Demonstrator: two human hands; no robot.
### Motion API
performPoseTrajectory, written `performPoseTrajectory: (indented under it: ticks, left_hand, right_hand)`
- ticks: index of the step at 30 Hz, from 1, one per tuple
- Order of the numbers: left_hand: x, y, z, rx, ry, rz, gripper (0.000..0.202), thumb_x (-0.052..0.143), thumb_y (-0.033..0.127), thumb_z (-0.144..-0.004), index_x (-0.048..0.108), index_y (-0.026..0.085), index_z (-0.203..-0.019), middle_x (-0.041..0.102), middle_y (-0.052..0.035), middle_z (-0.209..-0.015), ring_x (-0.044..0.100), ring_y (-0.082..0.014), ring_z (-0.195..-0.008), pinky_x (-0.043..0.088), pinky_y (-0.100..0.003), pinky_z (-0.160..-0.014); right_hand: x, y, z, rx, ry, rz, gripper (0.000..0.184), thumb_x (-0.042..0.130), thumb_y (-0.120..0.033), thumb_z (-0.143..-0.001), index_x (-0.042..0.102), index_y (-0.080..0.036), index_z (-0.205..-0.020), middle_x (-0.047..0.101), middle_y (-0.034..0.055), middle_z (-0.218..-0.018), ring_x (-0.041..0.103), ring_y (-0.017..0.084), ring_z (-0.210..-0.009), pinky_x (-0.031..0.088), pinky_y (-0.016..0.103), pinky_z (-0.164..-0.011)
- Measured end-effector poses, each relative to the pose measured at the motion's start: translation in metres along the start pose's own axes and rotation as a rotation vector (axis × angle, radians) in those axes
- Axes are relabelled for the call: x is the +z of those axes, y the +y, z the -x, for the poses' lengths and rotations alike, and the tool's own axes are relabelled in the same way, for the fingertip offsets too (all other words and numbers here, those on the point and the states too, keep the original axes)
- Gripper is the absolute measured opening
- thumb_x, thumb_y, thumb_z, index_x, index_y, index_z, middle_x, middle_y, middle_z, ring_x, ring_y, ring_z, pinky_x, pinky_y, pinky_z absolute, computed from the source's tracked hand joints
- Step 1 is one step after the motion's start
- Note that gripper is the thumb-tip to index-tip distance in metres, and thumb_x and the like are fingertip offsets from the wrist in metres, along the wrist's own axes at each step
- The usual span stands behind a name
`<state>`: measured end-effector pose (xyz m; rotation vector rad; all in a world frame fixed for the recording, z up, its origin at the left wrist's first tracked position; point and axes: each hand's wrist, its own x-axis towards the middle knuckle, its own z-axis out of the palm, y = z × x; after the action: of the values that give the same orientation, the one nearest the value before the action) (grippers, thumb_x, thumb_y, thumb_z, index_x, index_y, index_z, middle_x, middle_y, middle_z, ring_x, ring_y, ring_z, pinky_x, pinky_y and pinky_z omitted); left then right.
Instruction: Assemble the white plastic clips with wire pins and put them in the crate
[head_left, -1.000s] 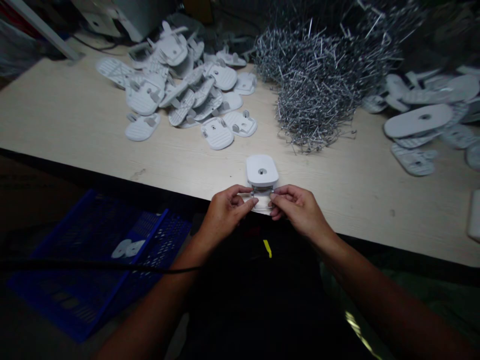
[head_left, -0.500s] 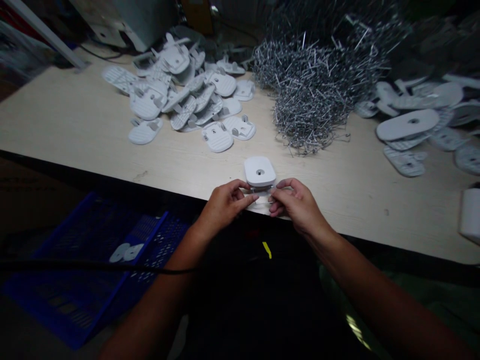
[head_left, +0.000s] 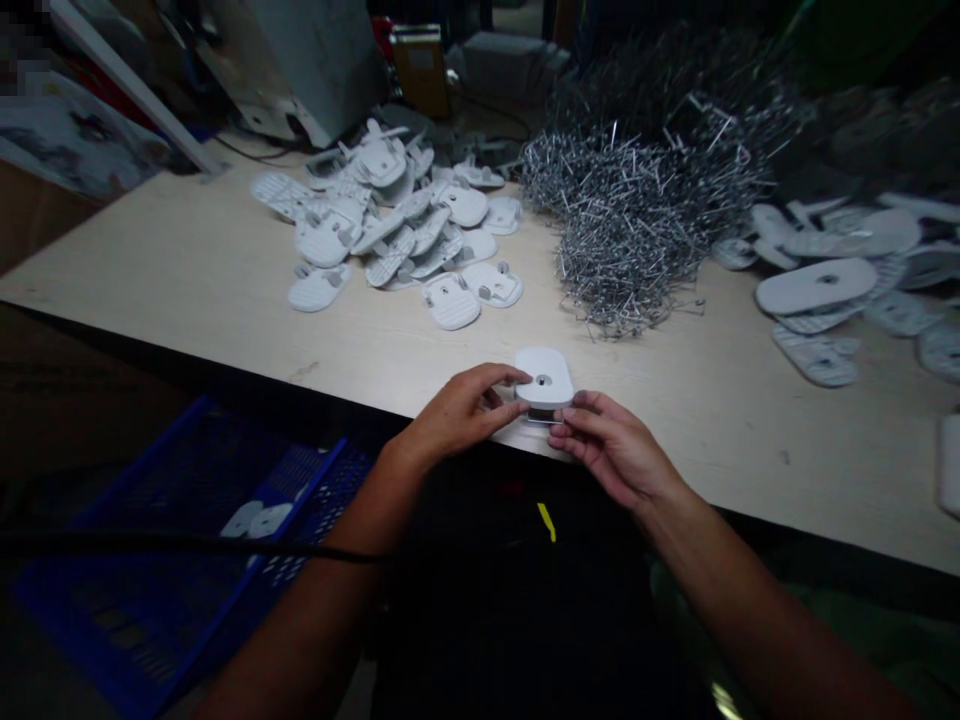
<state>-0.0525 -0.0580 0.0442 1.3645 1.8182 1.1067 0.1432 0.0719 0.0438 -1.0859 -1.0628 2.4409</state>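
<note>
A white rounded plastic pad (head_left: 552,366) with a grey-ringed hole lies near the table's front edge. My left hand (head_left: 466,408) grips its left side, the index finger at the upper rim and the thumb below. Along the pad's near edge runs a thin bent metal wire (head_left: 543,421). My right hand (head_left: 616,440) is closed at the wire's right end, fingertips close against the pad's right corner. The fingers partly cover how wire and pad meet.
Similar white pads (head_left: 409,225) are heaped at the back left, with more pads (head_left: 817,285) at the right. A large heap of bent metal wires (head_left: 637,220) stands between them. Below the table, a blue crate (head_left: 180,560) holds a few white pieces. A black cable (head_left: 187,545) crosses above it.
My left fingers have moved from the wire's left end up onto the pad's left side. The right hand stays at the wire's right end. The whole view has shifted slightly.
</note>
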Motion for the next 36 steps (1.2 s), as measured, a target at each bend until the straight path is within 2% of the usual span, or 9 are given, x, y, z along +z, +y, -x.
performPoseTrajectory:
  ticks: [3, 6, 11, 14, 16, 20, 28, 32, 36]
  left_hand:
    - [0.007, -0.007, -0.002, 0.044, 0.034, 0.003, 0.034, 0.073, 0.026, -0.093, 0.070, 0.021, -0.127, 0.071, -0.0069, -0.123, 0.067, -0.0122, -0.080, 0.054, -0.024, -0.071]
    - [0.021, -0.017, -0.002, 0.082, 0.182, 0.009, 0.035, 0.072, 0.015, -0.087, 0.072, 0.021, -0.121, 0.070, -0.0054, -0.117, 0.063, -0.0095, -0.073, 0.053, -0.024, -0.069]
    - [0.038, -0.026, -0.004, 0.096, 0.281, 0.037, 0.036, 0.069, 0.009, -0.083, 0.073, 0.022, -0.116, 0.069, -0.0038, -0.112, 0.057, -0.0083, -0.066, 0.049, -0.024, -0.066]
    - [0.040, -0.027, -0.006, 0.093, 0.280, 0.043, 0.036, 0.069, 0.007, -0.080, 0.073, 0.022, -0.112, 0.067, -0.0024, -0.108, 0.054, -0.0091, -0.067, 0.046, -0.024, -0.065]
    - [0.042, -0.026, -0.008, 0.078, 0.306, 0.041, 0.035, 0.069, 0.005, -0.079, 0.073, 0.023, -0.109, 0.066, -0.0017, -0.105, 0.056, -0.0109, -0.072, 0.045, -0.024, -0.067]
    - [0.050, -0.023, -0.012, 0.035, 0.381, -0.007, 0.034, 0.072, 0.004, -0.076, 0.071, 0.022, -0.104, 0.063, -0.0018, -0.101, 0.059, -0.0152, -0.084, 0.045, -0.025, -0.071]
    - [0.055, -0.022, -0.007, 0.005, 0.406, 0.007, 0.036, 0.071, 0.005, -0.076, 0.070, 0.021, -0.108, 0.064, -0.0022, -0.101, 0.057, -0.0147, -0.081, 0.043, -0.026, -0.074]
    - [0.041, -0.024, 0.004, -0.098, 0.406, 0.170, 0.036, 0.068, 0.004, -0.070, 0.073, 0.020, -0.102, 0.062, 0.0007, -0.089, 0.053, -0.0113, -0.070, 0.040, -0.023, -0.065]
    - [0.007, -0.025, 0.037, -0.272, 0.445, 0.308, 0.033, 0.071, 0.011, -0.069, 0.069, 0.018, -0.101, 0.054, 0.0047, -0.072, 0.047, -0.0101, -0.063, 0.032, -0.021, -0.057]
  right_hand:
    - [-0.005, 0.000, -0.003, -0.029, 0.015, 0.004, 0.055, 0.095, -0.023, -0.068, 0.058, -0.020, -0.108, 0.075, 0.0042, -0.092, 0.074, 0.017, -0.074, 0.067, 0.028, -0.074]
    - [-0.016, 0.002, -0.008, -0.126, -0.009, 0.118, 0.061, 0.095, -0.032, -0.072, 0.057, -0.023, -0.119, 0.073, 0.0020, -0.094, 0.074, 0.019, -0.077, 0.067, 0.032, -0.072]
    - [-0.040, -0.011, -0.022, -0.422, -0.119, 0.612, 0.054, 0.085, -0.039, -0.085, 0.065, -0.028, -0.134, 0.066, 0.0081, -0.128, 0.073, 0.021, -0.088, 0.064, 0.033, -0.072]
    - [-0.046, -0.021, -0.038, -0.624, -0.179, 0.888, 0.038, 0.077, -0.029, -0.088, 0.075, -0.028, -0.126, 0.066, 0.0078, -0.131, 0.070, 0.020, -0.096, 0.059, 0.035, -0.084]
    - [-0.046, -0.022, -0.051, -0.683, -0.155, 0.932, 0.031, 0.070, -0.023, -0.086, 0.078, -0.024, -0.116, 0.070, 0.0070, -0.115, 0.067, 0.019, -0.089, 0.056, 0.032, -0.078]
    - [-0.042, -0.015, -0.065, -0.708, -0.067, 0.922, 0.029, 0.062, -0.019, -0.081, 0.075, -0.020, -0.107, 0.068, 0.0029, -0.087, 0.056, 0.015, -0.065, 0.044, 0.027, -0.059]
    - [-0.049, -0.001, -0.066, -0.682, -0.041, 0.883, 0.028, 0.066, -0.031, -0.085, 0.074, -0.021, -0.110, 0.072, 0.0046, -0.091, 0.059, 0.018, -0.067, 0.048, 0.029, -0.061]
    - [-0.050, 0.002, -0.068, -0.601, -0.078, 0.857, 0.040, 0.075, -0.043, -0.082, 0.076, -0.020, -0.114, 0.076, 0.0074, -0.098, 0.061, 0.018, -0.064, 0.052, 0.029, -0.058]
    - [-0.047, 0.001, -0.066, -0.587, -0.030, 0.862, 0.050, 0.080, -0.055, -0.079, 0.079, -0.020, -0.114, 0.078, 0.0096, -0.096, 0.071, 0.022, -0.072, 0.059, 0.030, -0.064]
